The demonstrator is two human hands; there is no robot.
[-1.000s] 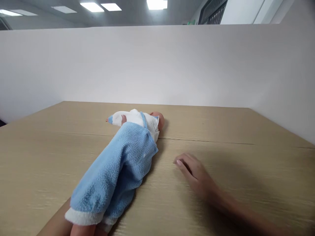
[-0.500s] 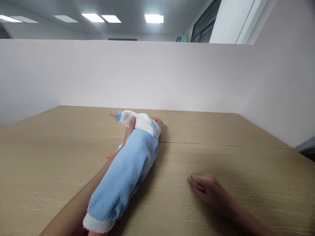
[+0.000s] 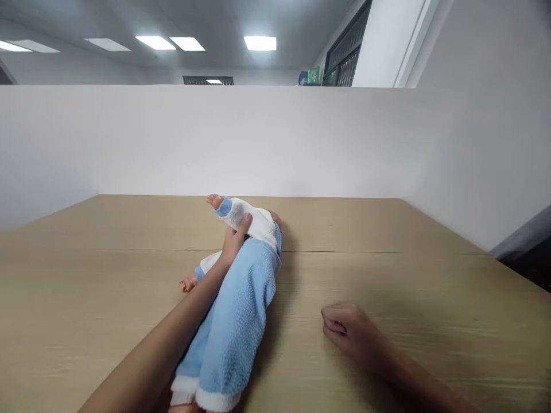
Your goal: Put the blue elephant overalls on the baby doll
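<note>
A baby doll [image 3: 241, 304] in a fleecy white top and light blue trousers lies on its side along the table, legs toward me. My left hand [image 3: 237, 236] grips it at the chest under the upper arm, thumb showing on the white cloth; the other fingers are hidden. One doll hand [image 3: 215, 201] points up to the left, and the other doll hand [image 3: 188, 283] rests low beside my forearm. Its head is mostly hidden behind the shoulder. My right hand [image 3: 344, 330] is curled into a fist over the table, right of the doll and apart from it.
The wood-coloured table [image 3: 129, 229] has a seam running across it. A pale partition wall [image 3: 215, 137] stands behind it and another wall rises at the right. A dark object [image 3: 527, 246] sits beyond the table's right edge.
The doll has rolled somewhat in my left hand, so both trouser legs and more of the lower arm show. My right fist stays nearly where it was. The view has shifted slightly.
</note>
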